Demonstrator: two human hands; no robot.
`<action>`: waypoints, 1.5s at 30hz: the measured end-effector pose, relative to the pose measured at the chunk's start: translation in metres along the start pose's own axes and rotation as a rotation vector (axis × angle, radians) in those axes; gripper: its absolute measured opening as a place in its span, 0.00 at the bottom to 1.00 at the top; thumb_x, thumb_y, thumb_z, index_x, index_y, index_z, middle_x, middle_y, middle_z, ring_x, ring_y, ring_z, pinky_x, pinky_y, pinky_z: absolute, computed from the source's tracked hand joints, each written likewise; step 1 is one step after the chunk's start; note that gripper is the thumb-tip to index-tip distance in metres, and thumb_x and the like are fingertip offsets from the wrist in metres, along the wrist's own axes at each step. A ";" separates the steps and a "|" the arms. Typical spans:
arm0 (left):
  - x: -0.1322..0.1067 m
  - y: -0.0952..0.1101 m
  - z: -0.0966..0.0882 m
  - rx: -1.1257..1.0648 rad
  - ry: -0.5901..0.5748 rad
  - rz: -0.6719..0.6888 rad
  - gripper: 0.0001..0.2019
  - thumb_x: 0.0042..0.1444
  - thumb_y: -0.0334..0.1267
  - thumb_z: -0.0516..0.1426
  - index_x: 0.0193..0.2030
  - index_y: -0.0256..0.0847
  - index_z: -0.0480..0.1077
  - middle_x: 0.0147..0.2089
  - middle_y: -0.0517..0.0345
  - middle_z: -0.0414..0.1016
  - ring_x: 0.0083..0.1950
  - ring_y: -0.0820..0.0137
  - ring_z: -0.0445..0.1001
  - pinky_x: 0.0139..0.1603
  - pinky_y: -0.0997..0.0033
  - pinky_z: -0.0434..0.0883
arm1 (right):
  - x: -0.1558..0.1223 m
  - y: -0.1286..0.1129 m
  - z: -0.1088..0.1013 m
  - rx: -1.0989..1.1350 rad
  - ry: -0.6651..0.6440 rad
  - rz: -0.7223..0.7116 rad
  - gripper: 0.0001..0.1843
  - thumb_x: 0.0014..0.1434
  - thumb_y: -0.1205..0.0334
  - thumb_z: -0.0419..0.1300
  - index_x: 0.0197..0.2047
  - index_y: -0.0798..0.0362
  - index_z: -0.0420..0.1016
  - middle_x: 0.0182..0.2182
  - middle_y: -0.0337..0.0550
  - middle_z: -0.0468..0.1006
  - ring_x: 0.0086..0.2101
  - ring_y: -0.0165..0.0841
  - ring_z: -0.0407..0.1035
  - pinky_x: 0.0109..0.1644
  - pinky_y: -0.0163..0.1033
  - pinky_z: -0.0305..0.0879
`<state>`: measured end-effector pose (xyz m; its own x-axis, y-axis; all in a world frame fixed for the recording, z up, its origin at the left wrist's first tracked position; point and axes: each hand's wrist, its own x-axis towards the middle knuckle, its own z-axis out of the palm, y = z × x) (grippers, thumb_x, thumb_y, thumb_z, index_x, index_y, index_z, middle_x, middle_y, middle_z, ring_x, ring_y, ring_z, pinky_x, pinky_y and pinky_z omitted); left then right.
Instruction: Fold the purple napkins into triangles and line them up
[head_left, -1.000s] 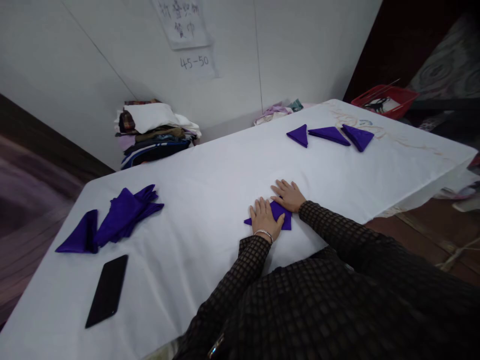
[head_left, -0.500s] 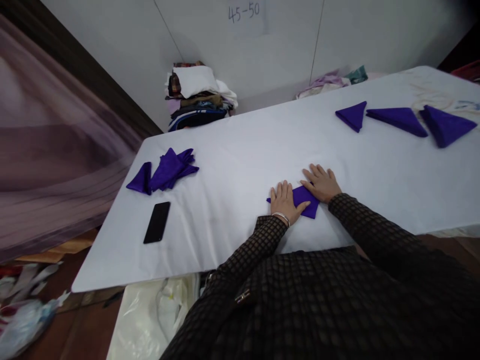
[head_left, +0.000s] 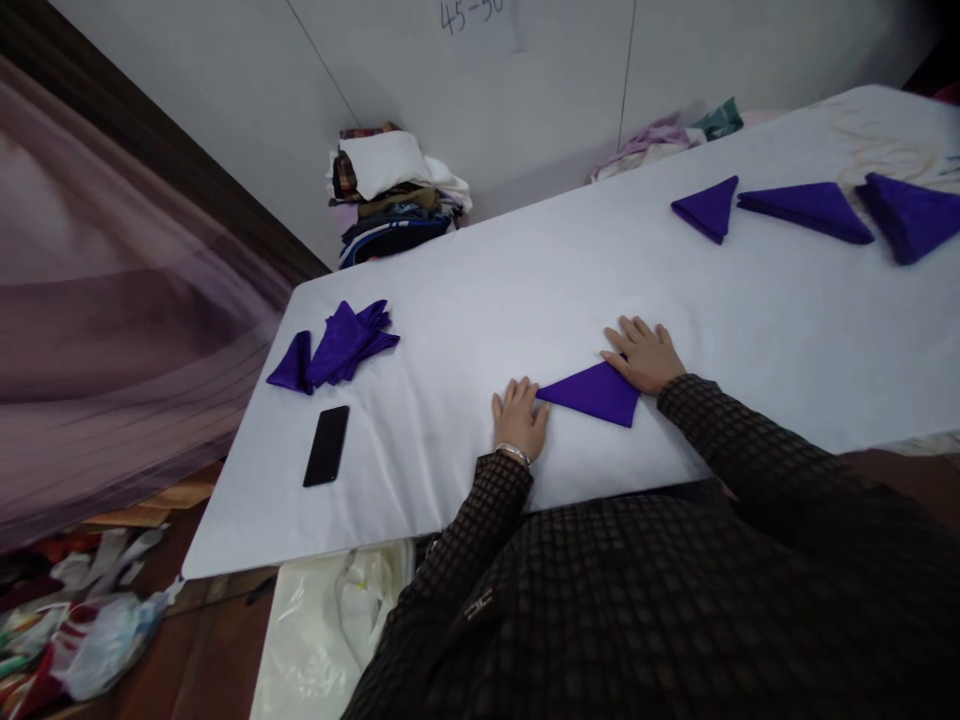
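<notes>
A purple napkin (head_left: 592,392) folded into a triangle lies flat on the white table (head_left: 525,300) in front of me. My left hand (head_left: 517,418) rests flat on the cloth by the napkin's left tip, fingers stretched out, a bracelet on the wrist. My right hand (head_left: 643,356) lies flat on the napkin's upper right corner, fingers spread. Neither hand grips anything.
Three folded purple triangles (head_left: 810,208) lie in a row at the far right. A heap of unfolded purple napkins (head_left: 334,345) and a black phone (head_left: 327,445) are at the left. Stacked fabrics (head_left: 394,190) sit against the wall. Bags litter the floor at lower left.
My left hand has slid left off the napkin to its left tip, baring the whole triangle. My right hand stays on the right corner. The view has shifted slightly.
</notes>
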<state>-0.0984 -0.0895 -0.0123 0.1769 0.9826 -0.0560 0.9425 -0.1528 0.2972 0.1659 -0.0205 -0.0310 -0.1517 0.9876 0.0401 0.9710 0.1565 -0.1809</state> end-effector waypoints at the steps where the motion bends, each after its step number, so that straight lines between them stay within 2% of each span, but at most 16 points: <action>1: 0.001 -0.001 0.000 -0.019 0.012 -0.010 0.22 0.66 0.44 0.44 0.64 0.46 0.62 0.70 0.58 0.58 0.72 0.64 0.50 0.71 0.48 0.46 | 0.000 0.000 0.000 0.001 -0.002 -0.002 0.34 0.66 0.40 0.36 0.67 0.49 0.58 0.69 0.50 0.52 0.66 0.49 0.43 0.65 0.63 0.40; 5: 0.007 -0.003 -0.002 -0.064 0.033 -0.017 0.18 0.66 0.38 0.44 0.57 0.49 0.67 0.67 0.60 0.63 0.71 0.68 0.53 0.70 0.50 0.49 | 0.000 0.000 -0.001 0.002 -0.006 -0.007 0.34 0.66 0.41 0.36 0.67 0.49 0.57 0.69 0.49 0.50 0.66 0.50 0.43 0.65 0.64 0.39; 12: 0.023 -0.006 -0.012 -0.094 0.001 0.037 0.09 0.63 0.38 0.50 0.44 0.46 0.71 0.66 0.59 0.64 0.71 0.67 0.53 0.69 0.52 0.50 | -0.001 -0.002 -0.004 -0.005 0.000 0.000 0.34 0.66 0.41 0.36 0.66 0.50 0.59 0.68 0.52 0.53 0.66 0.48 0.44 0.65 0.63 0.41; 21: 0.025 -0.014 -0.010 -0.252 -0.006 0.113 0.04 0.61 0.37 0.54 0.38 0.44 0.70 0.64 0.58 0.67 0.72 0.64 0.49 0.70 0.48 0.45 | -0.002 -0.001 -0.003 -0.002 0.023 -0.015 0.33 0.66 0.41 0.38 0.66 0.49 0.59 0.68 0.51 0.54 0.65 0.50 0.46 0.64 0.65 0.42; 28: 0.026 -0.015 -0.011 -0.182 -0.016 0.144 0.07 0.63 0.36 0.51 0.37 0.44 0.71 0.64 0.57 0.67 0.72 0.62 0.49 0.70 0.45 0.45 | -0.002 -0.002 -0.004 -0.005 0.027 -0.012 0.34 0.66 0.41 0.37 0.66 0.50 0.60 0.68 0.52 0.54 0.66 0.50 0.46 0.64 0.64 0.44; 32: 0.028 -0.011 -0.016 -0.145 -0.016 0.097 0.07 0.61 0.37 0.53 0.36 0.43 0.72 0.64 0.56 0.67 0.71 0.59 0.51 0.69 0.43 0.48 | -0.001 -0.002 -0.005 -0.010 0.017 -0.011 0.33 0.67 0.42 0.39 0.66 0.50 0.60 0.68 0.52 0.53 0.66 0.50 0.45 0.64 0.64 0.43; 35: 0.030 0.008 -0.021 -0.104 0.044 0.079 0.09 0.62 0.40 0.52 0.42 0.43 0.73 0.65 0.53 0.65 0.71 0.57 0.52 0.69 0.43 0.48 | -0.001 -0.003 -0.005 -0.011 0.021 -0.012 0.33 0.67 0.42 0.39 0.66 0.50 0.60 0.68 0.53 0.54 0.66 0.50 0.45 0.64 0.64 0.43; 37: 0.031 0.028 -0.020 -0.089 0.071 0.166 0.15 0.64 0.43 0.49 0.51 0.43 0.71 0.67 0.52 0.62 0.71 0.58 0.51 0.70 0.44 0.47 | -0.001 -0.004 -0.006 -0.010 0.023 -0.009 0.33 0.67 0.42 0.39 0.66 0.51 0.60 0.68 0.54 0.54 0.66 0.50 0.46 0.64 0.64 0.43; 39: 0.033 0.050 -0.014 -0.065 0.041 0.293 0.21 0.65 0.47 0.47 0.60 0.42 0.65 0.70 0.51 0.58 0.72 0.60 0.49 0.70 0.46 0.46 | -0.001 -0.004 -0.007 -0.012 0.020 -0.008 0.33 0.67 0.43 0.40 0.66 0.51 0.59 0.68 0.54 0.53 0.66 0.50 0.46 0.64 0.64 0.43; 41: 0.034 0.066 -0.004 -0.012 -0.016 0.357 0.28 0.65 0.50 0.46 0.67 0.37 0.56 0.72 0.47 0.52 0.73 0.58 0.46 0.71 0.47 0.45 | -0.001 -0.005 -0.008 -0.017 0.016 -0.007 0.32 0.67 0.43 0.41 0.67 0.52 0.59 0.68 0.54 0.53 0.66 0.50 0.45 0.65 0.63 0.43; 45: 0.036 0.076 0.017 0.098 -0.071 0.329 0.37 0.63 0.56 0.44 0.70 0.29 0.49 0.73 0.42 0.46 0.73 0.54 0.43 0.71 0.46 0.43 | -0.001 -0.005 -0.009 -0.028 0.008 -0.004 0.32 0.67 0.43 0.41 0.67 0.51 0.59 0.68 0.53 0.53 0.66 0.49 0.45 0.65 0.63 0.43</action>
<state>-0.0157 -0.0675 -0.0079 0.4922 0.8696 -0.0398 0.8537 -0.4733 0.2172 0.1627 -0.0220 -0.0210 -0.1537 0.9869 0.0488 0.9752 0.1595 -0.1535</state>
